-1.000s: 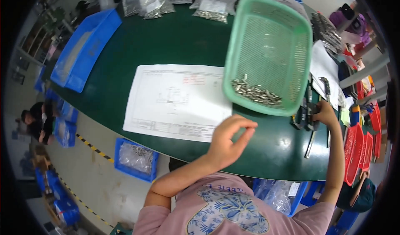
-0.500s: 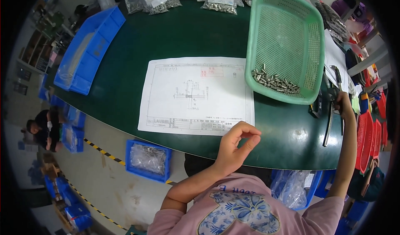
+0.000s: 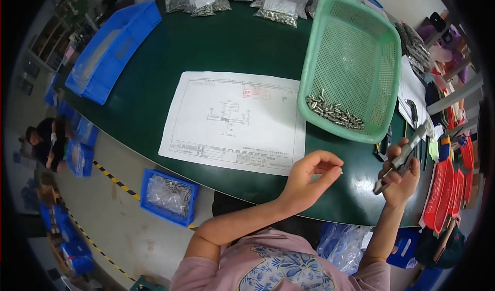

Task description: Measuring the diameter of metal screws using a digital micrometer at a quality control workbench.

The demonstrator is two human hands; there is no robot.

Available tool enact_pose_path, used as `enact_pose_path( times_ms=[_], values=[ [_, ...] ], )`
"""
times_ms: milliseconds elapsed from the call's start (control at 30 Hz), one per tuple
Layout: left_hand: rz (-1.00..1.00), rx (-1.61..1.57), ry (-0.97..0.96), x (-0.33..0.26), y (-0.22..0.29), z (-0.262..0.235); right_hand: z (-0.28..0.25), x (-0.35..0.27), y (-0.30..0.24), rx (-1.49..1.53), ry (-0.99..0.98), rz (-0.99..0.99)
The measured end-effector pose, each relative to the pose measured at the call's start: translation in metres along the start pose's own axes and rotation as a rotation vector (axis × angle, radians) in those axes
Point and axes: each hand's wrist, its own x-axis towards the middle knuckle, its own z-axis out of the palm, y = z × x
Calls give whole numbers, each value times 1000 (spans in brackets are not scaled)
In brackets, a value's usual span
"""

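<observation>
My left hand point(image 3: 311, 181) is over the near table edge, thumb and forefinger pinched on a small metal pin point(image 3: 341, 173); only its bright tip shows. My right hand point(image 3: 403, 181) is wrapped round a silver-grey caliper point(image 3: 405, 157), tilted, with its jaws toward my left hand. A printed technical drawing point(image 3: 206, 146) lies flat on the table beyond my left hand. To the right of the paper stands a green perforated basket point(image 3: 356, 43), with a heap of small metal pins point(image 3: 335, 113) in its near end.
On the dark green table point(image 3: 227, 43) a blue bin point(image 3: 116, 48) stands at the far left. Bagged metal parts point(image 3: 278, 7) line the back. Red baskets point(image 3: 439, 198) are on the right. A blue crate point(image 3: 169, 197) sits below the near edge. Another person point(image 3: 46, 141) is at far left.
My right hand has lifted the caliper off the table and brought it inward and nearer. The left hand has moved slightly right, still pinched. The whole view has shifted a little.
</observation>
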Motion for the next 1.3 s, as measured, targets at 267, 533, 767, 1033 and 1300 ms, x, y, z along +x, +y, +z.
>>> enact_pose_path(
  times_ms=[267,533,767,1033,1300],
  values=[
    [120,265,-81,47,11,11,17,33,14,-360,-17,78],
    [-152,78,-52,42,-3,-2,1,23,34,-183,243,11],
    [-335,49,-117,32,-4,1,-5,18,36,-40,289,55],
    [-340,189,-132,29,-10,9,5,13,38,-142,405,-29],
    [-357,118,-185,38,-12,16,0,17,29,-213,432,-43]
  ],
)
